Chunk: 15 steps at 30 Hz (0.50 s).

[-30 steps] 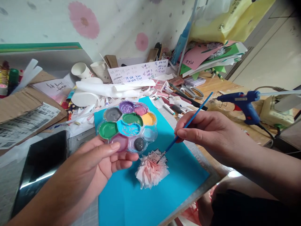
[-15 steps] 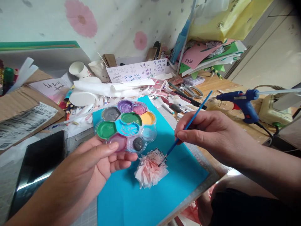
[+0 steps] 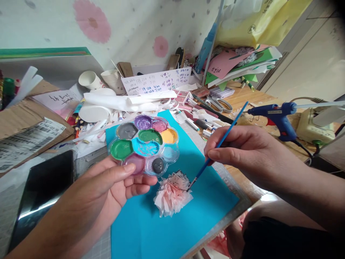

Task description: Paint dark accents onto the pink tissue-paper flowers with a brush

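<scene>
Head view: the clear palette point(image 3: 170, 153) is held out by the left hand point(image 3: 115, 183), its fingers clamped on the near rim, thumb above and the others below; the blue paintbrush point(image 3: 231, 126) is pinched between the thumb and fingers of the right hand point(image 3: 239, 154); its dark bristles point(image 3: 189, 187) are placed at the right edge of the pink paper flower point(image 3: 172, 198), though firm contact cannot be told; the flower is laid on the blue sheet point(image 3: 151, 237) on the desk point(image 3: 258, 98), near the palette. Paint could be spilled on petals or sheet if the palette were tipped, since it is gripped from one side only; the thin petals could be torn or soaked if the bristles were pressed hard or overloaded; the flower, steadied by no hand, could be pushed along by the paintbrush; the sheet could be smeared if the tip slipped past the petals.
</scene>
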Tool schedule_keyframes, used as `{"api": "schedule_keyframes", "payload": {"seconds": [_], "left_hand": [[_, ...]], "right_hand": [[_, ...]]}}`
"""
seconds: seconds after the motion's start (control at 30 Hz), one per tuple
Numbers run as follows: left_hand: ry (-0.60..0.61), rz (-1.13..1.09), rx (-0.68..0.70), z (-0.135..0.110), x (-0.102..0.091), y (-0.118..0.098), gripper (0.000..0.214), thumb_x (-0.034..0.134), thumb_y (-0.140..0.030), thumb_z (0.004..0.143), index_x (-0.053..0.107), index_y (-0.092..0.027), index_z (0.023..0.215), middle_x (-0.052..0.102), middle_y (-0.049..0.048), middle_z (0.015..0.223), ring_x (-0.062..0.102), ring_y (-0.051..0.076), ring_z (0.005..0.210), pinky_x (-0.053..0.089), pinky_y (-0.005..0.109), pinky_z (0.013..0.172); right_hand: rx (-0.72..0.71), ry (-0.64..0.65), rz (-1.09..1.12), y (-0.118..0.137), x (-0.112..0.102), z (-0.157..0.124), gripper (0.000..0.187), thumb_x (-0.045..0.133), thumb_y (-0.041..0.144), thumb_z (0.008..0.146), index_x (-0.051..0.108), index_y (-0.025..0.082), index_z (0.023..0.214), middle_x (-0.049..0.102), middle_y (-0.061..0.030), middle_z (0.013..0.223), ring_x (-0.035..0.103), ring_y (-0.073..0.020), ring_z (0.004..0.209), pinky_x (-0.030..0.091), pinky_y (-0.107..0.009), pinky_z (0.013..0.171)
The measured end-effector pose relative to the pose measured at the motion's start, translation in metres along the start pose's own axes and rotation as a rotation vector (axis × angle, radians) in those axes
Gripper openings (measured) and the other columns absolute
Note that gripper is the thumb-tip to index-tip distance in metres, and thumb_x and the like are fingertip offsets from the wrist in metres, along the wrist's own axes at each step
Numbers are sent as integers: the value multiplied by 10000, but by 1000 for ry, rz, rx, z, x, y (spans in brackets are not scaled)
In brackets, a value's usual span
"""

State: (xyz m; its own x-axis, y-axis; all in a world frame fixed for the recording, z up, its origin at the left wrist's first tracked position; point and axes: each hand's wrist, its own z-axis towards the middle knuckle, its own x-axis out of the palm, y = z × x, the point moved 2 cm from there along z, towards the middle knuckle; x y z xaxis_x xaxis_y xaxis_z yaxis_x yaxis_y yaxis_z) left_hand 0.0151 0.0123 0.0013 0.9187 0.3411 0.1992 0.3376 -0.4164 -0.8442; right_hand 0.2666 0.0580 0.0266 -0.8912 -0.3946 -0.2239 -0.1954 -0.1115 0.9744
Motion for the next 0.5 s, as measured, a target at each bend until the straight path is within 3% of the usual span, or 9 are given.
{"api": "schedule_keyframes", "payload": {"seconds": [0.3,0.5], "left_hand": [[-1,-4,13,-2,1,-2,305,951,-242,347,729,-210,553,771,66,598,716,247,526,583,310,491],[-12,10,16,-2,3,-1,276,941,-239,384,700,-220,516,780,61,622,724,249,546,589,314,507]], "right_hand": [[-42,2,1,6,9,3,92,789,261,778,729,213,727,748,15,687,661,-127,663,523,-227,640],[-48,-12,-26,6,11,4,119,790,304,781,726,215,735,753,4,690,666,-140,645,517,-248,619]]}}
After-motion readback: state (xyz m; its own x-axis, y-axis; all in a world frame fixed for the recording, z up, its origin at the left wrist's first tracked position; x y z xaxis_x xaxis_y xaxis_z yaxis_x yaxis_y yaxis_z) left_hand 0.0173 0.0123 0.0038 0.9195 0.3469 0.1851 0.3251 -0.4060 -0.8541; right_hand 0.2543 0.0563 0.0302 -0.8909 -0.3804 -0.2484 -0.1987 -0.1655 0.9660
